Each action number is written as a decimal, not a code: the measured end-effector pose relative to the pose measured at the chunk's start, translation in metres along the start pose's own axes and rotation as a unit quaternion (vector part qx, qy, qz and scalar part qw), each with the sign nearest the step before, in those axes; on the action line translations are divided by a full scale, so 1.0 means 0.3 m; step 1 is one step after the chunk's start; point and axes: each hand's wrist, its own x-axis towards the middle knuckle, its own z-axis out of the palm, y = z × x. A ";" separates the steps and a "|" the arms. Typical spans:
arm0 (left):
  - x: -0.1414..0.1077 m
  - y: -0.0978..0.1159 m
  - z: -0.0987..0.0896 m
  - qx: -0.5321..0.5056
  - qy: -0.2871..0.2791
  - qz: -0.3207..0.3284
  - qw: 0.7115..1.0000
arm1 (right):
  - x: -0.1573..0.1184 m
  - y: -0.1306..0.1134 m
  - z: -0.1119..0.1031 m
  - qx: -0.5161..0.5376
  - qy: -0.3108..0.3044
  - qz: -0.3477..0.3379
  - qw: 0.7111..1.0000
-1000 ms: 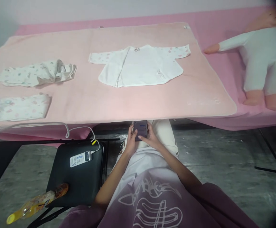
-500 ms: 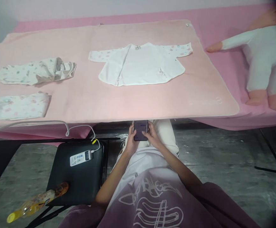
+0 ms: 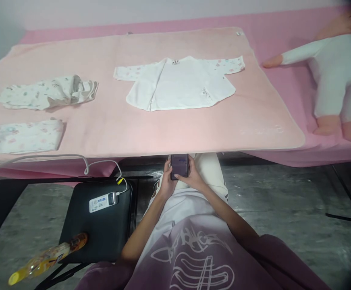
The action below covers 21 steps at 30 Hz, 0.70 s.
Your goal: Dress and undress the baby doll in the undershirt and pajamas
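Note:
Between my two hands, just below the table's front edge, is a dark smartphone (image 3: 179,166) with its screen lit. My left hand (image 3: 167,182) is closed round its left side. Along the right side, my right hand (image 3: 195,177) grips it too, its thumb lying across the bottom of the screen. Beyond the phone, a white baby shirt (image 3: 183,86) with patterned sleeves lies spread open on a pale pink mat (image 3: 175,131). To the left are a bunched printed cloth garment (image 3: 46,93) and a folded printed cloth (image 3: 25,137).
A baby doll (image 3: 334,74) in white clothing lies at the right on a pink cover (image 3: 279,80). At lower left, a black stool (image 3: 102,237) bears a white power bank (image 3: 102,202) with a cable (image 3: 57,155). A drink bottle (image 3: 48,257) lies partly over the stool.
My right thumb has moved left and down across the phone's screen. The view has shifted very slightly; the clothes lie as before.

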 end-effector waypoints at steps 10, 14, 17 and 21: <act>0.006 -0.011 -0.008 0.038 0.001 0.020 0.999 | -0.001 -0.034 -0.027 0.062 -0.001 -0.002 0.998; 0.011 -0.016 -0.009 0.008 -0.006 0.014 1.000 | -0.001 -0.036 -0.034 0.073 -0.013 0.012 0.997; 0.015 -0.019 -0.008 0.022 0.018 0.026 0.999 | -0.001 -0.035 -0.035 0.080 -0.012 0.013 0.997; 0.013 -0.015 -0.005 0.011 0.005 0.022 1.000 | 0.001 -0.034 -0.039 0.078 -0.012 0.013 0.997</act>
